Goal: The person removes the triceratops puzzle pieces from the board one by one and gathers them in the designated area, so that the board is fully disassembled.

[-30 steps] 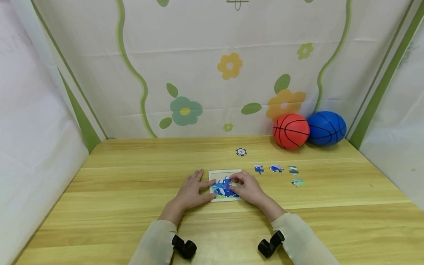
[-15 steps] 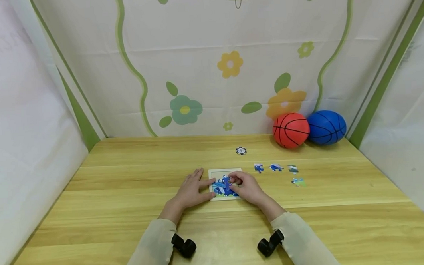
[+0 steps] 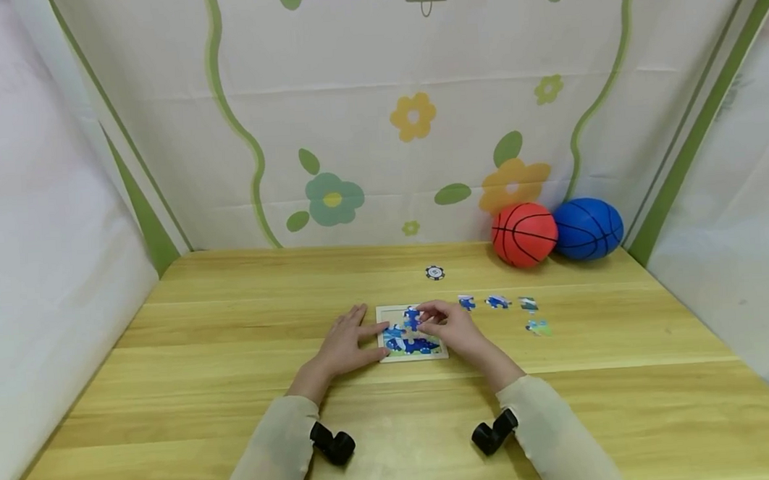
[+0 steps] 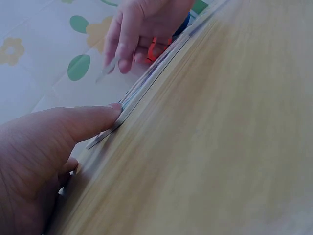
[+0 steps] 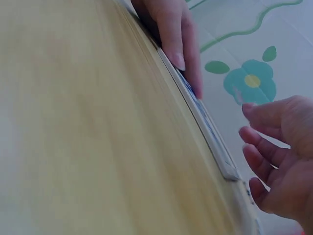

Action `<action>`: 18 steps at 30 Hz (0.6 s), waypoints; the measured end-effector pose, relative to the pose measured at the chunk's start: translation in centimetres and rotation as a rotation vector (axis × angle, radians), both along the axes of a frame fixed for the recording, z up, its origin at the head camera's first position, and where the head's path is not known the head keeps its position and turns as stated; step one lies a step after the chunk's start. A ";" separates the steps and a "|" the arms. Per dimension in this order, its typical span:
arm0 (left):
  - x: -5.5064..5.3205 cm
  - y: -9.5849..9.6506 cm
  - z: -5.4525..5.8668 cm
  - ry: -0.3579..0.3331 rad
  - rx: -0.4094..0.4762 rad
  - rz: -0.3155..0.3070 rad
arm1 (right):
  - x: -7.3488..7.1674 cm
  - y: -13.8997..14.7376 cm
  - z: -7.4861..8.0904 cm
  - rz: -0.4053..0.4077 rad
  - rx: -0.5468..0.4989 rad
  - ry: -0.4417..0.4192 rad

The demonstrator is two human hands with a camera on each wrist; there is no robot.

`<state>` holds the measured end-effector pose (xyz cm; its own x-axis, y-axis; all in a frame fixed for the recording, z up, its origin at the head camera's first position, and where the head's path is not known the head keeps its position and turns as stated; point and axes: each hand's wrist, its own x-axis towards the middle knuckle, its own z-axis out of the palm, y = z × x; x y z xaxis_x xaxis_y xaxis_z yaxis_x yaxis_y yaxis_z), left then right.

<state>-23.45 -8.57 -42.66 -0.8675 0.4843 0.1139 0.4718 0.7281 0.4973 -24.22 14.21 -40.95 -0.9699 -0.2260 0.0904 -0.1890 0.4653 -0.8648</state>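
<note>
Fingers spread, the left hand (image 3: 344, 346) is pressing the left side of the puzzle frame (image 3: 413, 359); the right hand (image 3: 456, 328) is pinching a raised puzzle piece (image 3: 412, 317) over it, between both hands.

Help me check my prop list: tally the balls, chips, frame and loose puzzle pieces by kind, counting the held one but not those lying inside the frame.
Balls: 2 (red ball, blue ball)
Round chip: 1
Puzzle frame: 1
Loose puzzle pieces: 5 (4 lying right of the frame, 1 held piece in the right hand)
Total: 9
</note>
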 end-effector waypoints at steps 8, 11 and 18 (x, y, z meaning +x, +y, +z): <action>0.1 0.1 0.1 -0.019 0.023 0.005 | 0.3 5.1 1.6 0.006 0.028 0.026; 0.2 0.1 0.1 -0.023 0.023 0.006 | 0.6 7.6 1.7 -0.024 0.041 0.065; 0.0 0.0 0.1 -0.023 0.026 0.011 | 1.4 12.7 1.6 -0.103 0.056 0.072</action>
<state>-23.48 -8.56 -42.59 -0.8752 0.4719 0.1061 0.4520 0.7200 0.5265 -22.79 26.93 -39.38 -0.9798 -0.1320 0.1505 -0.1981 0.5329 -0.8227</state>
